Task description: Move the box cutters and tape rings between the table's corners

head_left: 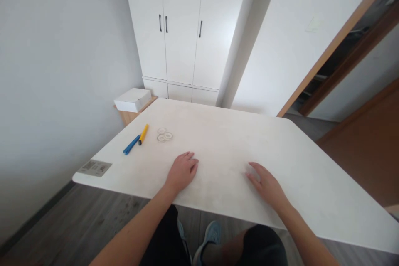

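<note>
Head view looks down on a pale desk (280, 153) with both of the person's bare forearms reaching onto it. Left hand (182, 171) lies palm down on the desk top, fingers close together and pointing away from the body, its grip flat and holding nothing. Right hand (268, 186) also rests palm down, well apart from the left, fingers slightly fanned and angled toward the left; its grip is spread and pinches nothing.

Nearest the left hand, farther out on the desk, sits a small cluster of clear tape rolls (164, 135), three rings touching one another and lying flat. Just beside them to the left lie a yellow marker (143, 134) and a blue marker (131, 144), set at an angle so that their near ends almost meet. Near the desk's left corner a grey label (94, 168) is stuck flat to the surface.

Beyond the desk's far left corner, a closed white box (133, 99) rests on a low wooden stand (129, 115); its lid is down, so its contents cannot be told. Behind it rises a white cupboard (183, 29) with dark handles, all doors shut.
</note>
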Demonstrator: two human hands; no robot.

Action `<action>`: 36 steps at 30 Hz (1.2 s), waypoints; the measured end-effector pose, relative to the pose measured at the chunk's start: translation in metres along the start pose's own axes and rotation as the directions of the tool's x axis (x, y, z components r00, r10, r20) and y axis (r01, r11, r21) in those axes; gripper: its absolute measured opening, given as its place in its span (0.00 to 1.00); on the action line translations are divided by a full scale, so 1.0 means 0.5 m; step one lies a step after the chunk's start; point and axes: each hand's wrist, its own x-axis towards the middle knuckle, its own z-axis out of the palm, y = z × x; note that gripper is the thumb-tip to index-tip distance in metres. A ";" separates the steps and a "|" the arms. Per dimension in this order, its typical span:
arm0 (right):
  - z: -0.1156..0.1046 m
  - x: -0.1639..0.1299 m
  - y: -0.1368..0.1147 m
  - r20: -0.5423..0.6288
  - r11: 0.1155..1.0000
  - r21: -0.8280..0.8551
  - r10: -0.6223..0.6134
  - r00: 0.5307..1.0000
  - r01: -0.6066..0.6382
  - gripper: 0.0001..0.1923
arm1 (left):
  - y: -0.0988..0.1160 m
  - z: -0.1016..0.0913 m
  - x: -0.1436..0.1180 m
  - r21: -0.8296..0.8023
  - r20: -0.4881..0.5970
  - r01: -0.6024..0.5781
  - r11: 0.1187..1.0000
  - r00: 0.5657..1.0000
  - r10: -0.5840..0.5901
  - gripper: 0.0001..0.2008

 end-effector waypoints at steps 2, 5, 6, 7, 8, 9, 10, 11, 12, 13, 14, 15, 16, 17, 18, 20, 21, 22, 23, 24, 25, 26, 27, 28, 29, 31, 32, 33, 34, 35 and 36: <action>-0.005 -0.019 0.019 -0.007 0.999 -0.047 0.005 1.000 -0.006 0.31 | -0.002 -0.001 0.000 0.009 0.008 -0.011 1.000 1.000 0.011 0.13; -0.004 -0.038 0.020 0.024 0.992 -0.124 0.021 0.999 -0.018 0.34 | -0.007 0.001 0.000 0.033 0.015 -0.035 0.999 0.999 0.035 0.14; -0.003 -0.042 0.015 0.041 0.989 -0.147 0.033 0.999 -0.027 0.34 | -0.009 0.002 0.000 0.042 0.015 -0.042 0.998 0.999 0.042 0.15; -0.003 -0.044 0.010 0.057 0.986 -0.165 0.045 0.997 -0.035 0.33 | -0.011 0.004 -0.001 0.052 0.014 -0.048 0.997 0.999 0.048 0.15; -0.003 -0.046 0.005 0.070 0.983 -0.176 0.057 0.996 -0.044 0.33 | -0.014 0.006 -0.001 0.060 0.012 -0.053 0.997 0.999 0.052 0.16; -0.004 -0.046 0.001 0.080 0.982 -0.182 0.068 0.994 -0.053 0.33 | -0.016 0.007 -0.001 0.066 0.009 -0.057 0.996 0.998 0.057 0.17; -0.005 -0.046 -0.003 0.087 0.981 -0.183 0.080 0.993 -0.063 0.34 | -0.018 0.008 -0.001 0.072 0.007 -0.063 0.995 0.998 0.062 0.18; -0.007 -0.046 -0.005 0.094 0.981 -0.181 0.090 0.992 -0.072 0.34 | -0.020 0.009 -0.001 0.077 0.008 -0.071 0.995 0.998 0.070 0.19; -0.009 -0.046 -0.006 0.099 0.981 -0.177 0.098 0.990 -0.080 0.34 | -0.022 0.010 -0.001 0.083 0.010 -0.079 0.993 0.997 0.079 0.19; -0.010 -0.046 -0.007 0.102 0.981 -0.172 0.105 0.989 -0.086 0.34 | -0.023 0.011 -0.001 0.090 0.013 -0.088 0.992 0.996 0.087 0.19; -0.011 -0.046 -0.007 0.104 0.982 -0.167 0.109 0.989 -0.091 0.35 | -0.024 0.011 0.000 0.097 0.015 -0.093 0.991 0.996 0.092 0.19; -0.012 -0.046 -0.007 0.105 0.982 -0.163 0.111 0.988 -0.093 0.35 | -0.024 0.011 0.000 0.102 0.015 -0.096 0.990 0.995 0.095 0.19; -0.013 -0.046 -0.007 0.107 0.983 -0.161 0.111 0.988 -0.093 0.35 | -0.024 0.011 0.001 0.104 0.012 -0.096 0.990 0.995 0.096 0.19; -0.013 -0.047 -0.007 0.108 0.983 -0.161 0.111 0.988 -0.093 0.35 | -0.024 0.011 0.001 0.103 0.008 -0.096 0.990 0.995 0.095 0.19; -0.014 -0.047 -0.007 0.110 0.982 -0.162 0.111 0.988 -0.092 0.35 | -0.024 0.011 0.001 0.099 0.004 -0.095 0.991 0.995 0.095 0.19; -0.014 -0.048 -0.008 0.110 0.982 -0.165 0.109 0.988 -0.090 0.35 | -0.023 0.011 0.001 0.088 0.000 -0.091 0.992 0.996 0.092 0.19; -0.014 -0.048 -0.008 0.108 0.982 -0.165 0.108 0.988 -0.089 0.35 | -0.022 0.011 0.000 0.084 0.000 -0.089 0.993 0.996 0.089 0.19; -0.014 -0.048 -0.008 0.106 0.983 -0.164 0.106 0.989 -0.088 0.35 | -0.022 0.011 0.000 0.081 -0.001 -0.085 0.993 0.996 0.085 0.19; -0.014 -0.048 -0.007 0.104 0.983 -0.163 0.106 0.989 -0.088 0.35 | -0.022 0.011 -0.001 0.079 -0.003 -0.082 0.993 0.997 0.082 0.19; -0.014 -0.048 -0.007 0.104 0.983 -0.163 0.106 0.989 -0.088 0.35 | -0.022 0.011 -0.001 0.078 -0.005 -0.080 0.994 0.997 0.081 0.19; -0.013 -0.047 -0.007 0.106 0.982 -0.164 0.108 0.989 -0.089 0.35 | -0.022 0.011 -0.001 0.079 -0.007 -0.079 0.994 0.997 0.080 0.19; -0.013 -0.047 -0.007 0.110 0.982 -0.166 0.110 0.988 -0.091 0.35 | -0.022 0.011 -0.001 0.079 -0.007 -0.080 0.994 0.997 0.081 0.19; -0.013 -0.047 -0.007 0.114 0.981 -0.168 0.113 0.987 -0.093 0.35 | -0.022 0.011 -0.001 0.080 -0.006 -0.080 0.994 0.997 0.081 0.19; -0.014 -0.047 -0.008 0.116 0.981 -0.169 0.115 0.986 -0.095 0.35 | -0.022 0.011 -0.001 0.080 -0.004 -0.082 0.993 0.997 0.083 0.19; -0.014 -0.047 -0.008 0.117 0.981 -0.169 0.117 0.986 -0.097 0.34 | -0.022 0.011 -0.001 0.081 -0.002 -0.083 0.993 0.997 0.083 0.19; -0.014 -0.047 -0.008 0.114 0.981 -0.166 0.117 0.987 -0.097 0.34 | -0.022 0.011 0.000 0.082 0.000 -0.083 0.993 0.997 0.084 0.19; -0.014 -0.047 -0.008 0.112 0.982 -0.165 0.115 0.987 -0.095 0.34 | -0.022 0.010 0.000 0.084 0.003 -0.084 0.993 0.996 0.084 0.19; -0.014 -0.047 -0.008 0.109 0.982 -0.165 0.111 0.988 -0.092 0.34 | -0.022 0.010 0.000 0.085 0.004 -0.085 0.993 0.996 0.085 0.19; -0.014 -0.048 -0.007 0.108 0.982 -0.166 0.108 0.988 -0.089 0.35 | -0.021 0.009 0.000 0.085 0.005 -0.086 0.993 0.996 0.085 0.19; -0.013 -0.048 -0.007 0.106 0.982 -0.168 0.105 0.989 -0.086 0.35 | -0.021 0.009 0.000 0.082 0.005 -0.085 0.993 0.996 0.085 0.19; -0.013 -0.048 -0.006 0.104 0.982 -0.169 0.103 0.989 -0.085 0.35 | -0.021 0.009 0.000 0.077 0.004 -0.084 0.993 0.996 0.084 0.19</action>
